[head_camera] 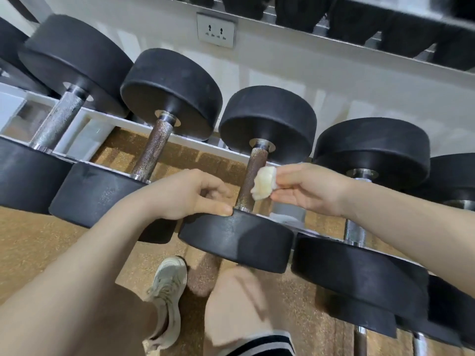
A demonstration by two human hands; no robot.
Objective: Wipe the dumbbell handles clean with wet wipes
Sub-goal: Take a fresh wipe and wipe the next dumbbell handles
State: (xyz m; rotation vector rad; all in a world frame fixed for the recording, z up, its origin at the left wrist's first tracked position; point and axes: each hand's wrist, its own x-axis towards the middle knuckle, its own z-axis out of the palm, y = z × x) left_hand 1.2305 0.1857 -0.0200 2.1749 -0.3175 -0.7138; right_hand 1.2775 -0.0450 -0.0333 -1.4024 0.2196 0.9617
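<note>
Several black round-headed dumbbells lie side by side on a white rack (84,116). The middle dumbbell (267,122) has a rusty brown knurled handle (253,176). My right hand (308,188) pinches a crumpled, yellowed wet wipe (263,186) against the right side of that handle. My left hand (190,194) rests on the rim of this dumbbell's near head (236,240), thumb on its edge and fingers loosely curled and blurred. The dumbbell to the left has a brownish handle (151,150); the far-left one has a bright silver handle (60,119).
An upper rack (385,24) with more black weights hangs overhead at the top right. A wall socket (216,29) sits on the white wall. Below are a speckled brown floor (38,240), my shoe (167,299) and my knee (239,304).
</note>
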